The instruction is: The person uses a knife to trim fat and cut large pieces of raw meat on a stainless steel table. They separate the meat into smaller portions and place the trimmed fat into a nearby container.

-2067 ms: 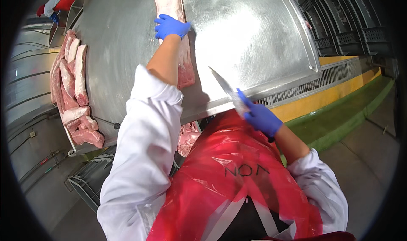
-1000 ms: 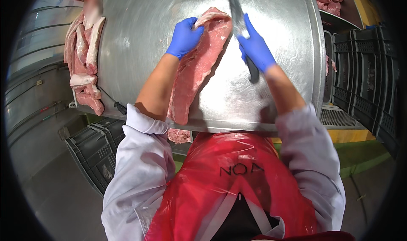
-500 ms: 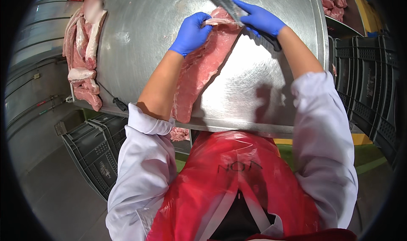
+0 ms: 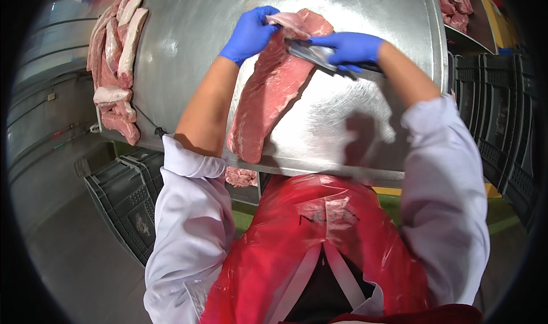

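Note:
In blue gloves, my left hand pinches a pale flap at the far end of a long slab of pink meat, which lies lengthwise on the steel table. My right hand is closed on a knife, its blade low across the upper part of the slab, just below that flap, with the tip toward the left. Part of the handle is hidden under the fingers.
Meat strips line the table's left edge beside a black-handled tool. A container of meat stands beyond the right edge. Dark crates stand at right and lower left. More meat sits below the front edge.
The knife has swung down from above the slab's far end to lie across it, my right hand moving down with it. My left hand has shifted slightly up and left, still pinching the flap.

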The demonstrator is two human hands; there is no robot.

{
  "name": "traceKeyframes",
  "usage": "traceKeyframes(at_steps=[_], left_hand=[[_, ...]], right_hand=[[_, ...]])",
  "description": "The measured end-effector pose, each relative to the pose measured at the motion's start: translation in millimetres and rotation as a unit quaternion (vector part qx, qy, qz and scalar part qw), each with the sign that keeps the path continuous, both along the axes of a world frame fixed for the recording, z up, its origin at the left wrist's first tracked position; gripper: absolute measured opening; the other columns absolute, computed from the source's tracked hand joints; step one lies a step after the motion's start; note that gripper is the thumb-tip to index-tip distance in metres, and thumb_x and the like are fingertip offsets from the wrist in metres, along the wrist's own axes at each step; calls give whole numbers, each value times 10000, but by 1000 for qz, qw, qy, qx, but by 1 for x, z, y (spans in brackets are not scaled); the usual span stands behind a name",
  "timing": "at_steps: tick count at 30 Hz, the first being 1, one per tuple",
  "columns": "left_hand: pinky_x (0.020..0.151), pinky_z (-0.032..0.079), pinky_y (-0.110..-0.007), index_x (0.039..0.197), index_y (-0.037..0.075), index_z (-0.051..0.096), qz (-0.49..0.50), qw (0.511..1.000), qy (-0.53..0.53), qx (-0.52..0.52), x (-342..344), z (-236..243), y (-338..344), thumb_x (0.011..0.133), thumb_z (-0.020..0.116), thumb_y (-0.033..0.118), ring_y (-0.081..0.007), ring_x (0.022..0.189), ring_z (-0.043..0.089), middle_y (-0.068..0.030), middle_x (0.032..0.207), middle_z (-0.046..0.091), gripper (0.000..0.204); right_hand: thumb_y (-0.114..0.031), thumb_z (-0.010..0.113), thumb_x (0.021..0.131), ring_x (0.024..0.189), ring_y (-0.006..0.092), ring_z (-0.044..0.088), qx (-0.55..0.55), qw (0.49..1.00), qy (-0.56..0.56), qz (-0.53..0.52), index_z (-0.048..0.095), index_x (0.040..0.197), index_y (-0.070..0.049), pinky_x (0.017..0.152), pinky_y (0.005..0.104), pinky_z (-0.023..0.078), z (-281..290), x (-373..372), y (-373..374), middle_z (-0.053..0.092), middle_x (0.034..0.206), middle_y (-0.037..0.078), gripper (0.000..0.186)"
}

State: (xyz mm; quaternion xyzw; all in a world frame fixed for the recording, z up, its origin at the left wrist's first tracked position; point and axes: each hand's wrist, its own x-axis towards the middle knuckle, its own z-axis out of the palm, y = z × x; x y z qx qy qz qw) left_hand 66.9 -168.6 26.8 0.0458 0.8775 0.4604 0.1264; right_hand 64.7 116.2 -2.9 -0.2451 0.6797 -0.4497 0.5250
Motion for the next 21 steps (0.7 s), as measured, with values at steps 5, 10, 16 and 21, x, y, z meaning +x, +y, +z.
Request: traceKeyframes(at_steps=[5,10,16,21], left_hand=[[821,539,-279,1168,-13,701,23,996,6,82,7,5,-23,895,651,-21,-104,877,662,-44,976,736,278],[841,535,-288,1177,-13,698,-23,992,88,88,1,24,-32,890,655,-19,-108,912,658,-43,1010,734,290],[834,537,-323,1243,-17,665,63,993,100,3,41,90,-75,835,609,59,-215,941,689,-132,1053,731,419],[875,528,-287,1199,0,700,96,969,193,118,55,87,-130,907,633,40,-141,928,671,-46,1026,722,302]], right_hand=[[-171,523,906,493,168,629,64,985,134,88,221,1638,-393,554,332,574,39,33,6,689,696,72,821],[-124,494,921,493,160,621,52,997,41,27,183,1652,-351,518,305,558,39,50,-61,661,693,83,827],[-98,476,919,497,132,600,80,993,37,76,217,1644,-362,492,278,531,55,96,-31,647,672,62,813],[-133,459,949,488,127,554,93,994,50,28,262,1638,-346,499,300,513,71,130,-101,587,656,46,748]])
